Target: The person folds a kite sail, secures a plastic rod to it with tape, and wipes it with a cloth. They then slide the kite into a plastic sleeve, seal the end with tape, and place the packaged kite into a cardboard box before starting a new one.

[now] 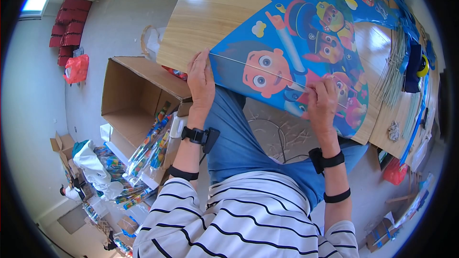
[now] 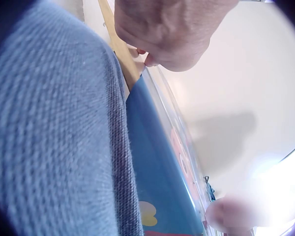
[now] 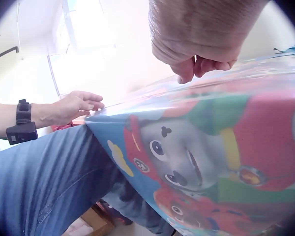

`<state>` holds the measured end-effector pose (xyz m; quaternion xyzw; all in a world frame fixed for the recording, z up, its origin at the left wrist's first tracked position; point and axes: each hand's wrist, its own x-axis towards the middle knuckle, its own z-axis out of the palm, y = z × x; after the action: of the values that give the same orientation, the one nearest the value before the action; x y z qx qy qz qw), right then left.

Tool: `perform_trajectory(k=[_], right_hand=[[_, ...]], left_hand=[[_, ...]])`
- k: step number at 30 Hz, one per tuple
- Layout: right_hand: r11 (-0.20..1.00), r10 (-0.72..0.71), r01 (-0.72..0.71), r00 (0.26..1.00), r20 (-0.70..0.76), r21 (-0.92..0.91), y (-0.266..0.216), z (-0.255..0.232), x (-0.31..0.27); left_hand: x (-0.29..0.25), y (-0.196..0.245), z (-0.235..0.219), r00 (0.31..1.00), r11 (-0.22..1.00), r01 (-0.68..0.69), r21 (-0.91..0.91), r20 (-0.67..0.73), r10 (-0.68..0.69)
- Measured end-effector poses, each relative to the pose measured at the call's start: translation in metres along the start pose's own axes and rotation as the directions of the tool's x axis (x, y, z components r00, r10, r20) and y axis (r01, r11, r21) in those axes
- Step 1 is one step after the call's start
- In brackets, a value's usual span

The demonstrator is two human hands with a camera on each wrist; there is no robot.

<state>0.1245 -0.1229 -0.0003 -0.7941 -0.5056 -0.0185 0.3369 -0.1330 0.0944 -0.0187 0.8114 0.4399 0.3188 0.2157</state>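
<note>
A blue sheet [image 1: 229, 74] printed with cartoon figures lies over the wooden table and hangs at its near edge. Across it runs a thin pale stick [image 1: 258, 69], from the left fingertips to beneath the right hand. My left hand [image 1: 201, 83] rests at the sheet's left corner, fingers nearly straight and together. With curled fingers and thumb, my right hand [image 1: 322, 105] pinches the stick near the sheet's near edge. In the right wrist view the right hand [image 3: 204, 39] is over the glossy sheet [image 3: 187, 162], and the left hand [image 3: 71, 108] touches its far corner.
An open cardboard box [image 1: 143, 74] stands left of the table, with wrapped colourful packets [image 1: 148, 153] beside it. A bundle of thin sticks [image 1: 394, 67], blue straps and a yellow-and-black roll [image 1: 422, 66] lie at the table's right. Red boxes [image 1: 71, 26] are stacked by the wall.
</note>
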Motion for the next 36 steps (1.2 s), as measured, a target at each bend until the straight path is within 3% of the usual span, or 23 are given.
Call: perform_trajectory(k=[4,8,10,13,17,20,36], right_hand=[[0.998,0.023,-0.024,1.000,-0.020,-0.049,0.008,-0.017,0.000],[0.960,0.278,-0.280,0.954,-0.109,-0.002,0.041,-0.049,-0.018],[0.906,0.415,-0.422,0.896,-0.159,-0.013,0.058,-0.065,-0.034],[0.925,0.259,-0.309,0.938,-0.229,-0.220,0.069,-0.081,-0.065],[0.927,0.286,-0.284,0.958,-0.030,-0.246,0.046,-0.084,-0.096],[0.881,0.304,-0.291,0.952,-0.025,-0.372,0.042,-0.080,-0.108],[0.901,0.249,-0.226,0.969,0.013,-0.371,0.040,-0.069,-0.089]], left_hand=[[0.000,-0.002,-0.001,1.000,1.000,0.001,-0.004,0.017,-0.001],[-0.002,-0.012,-0.002,0.998,0.995,-0.041,0.095,0.046,0.037],[-0.002,-0.010,-0.001,0.999,1.000,-0.012,0.027,0.035,0.011],[-0.002,-0.008,0.000,0.999,1.000,0.006,0.017,0.038,-0.007],[-0.003,-0.010,0.000,0.998,0.999,0.034,-0.003,0.046,-0.033],[-0.003,-0.008,0.002,0.998,0.999,0.036,-0.024,0.052,-0.035],[-0.003,-0.009,0.001,0.999,1.000,0.001,0.025,0.054,-0.002]])
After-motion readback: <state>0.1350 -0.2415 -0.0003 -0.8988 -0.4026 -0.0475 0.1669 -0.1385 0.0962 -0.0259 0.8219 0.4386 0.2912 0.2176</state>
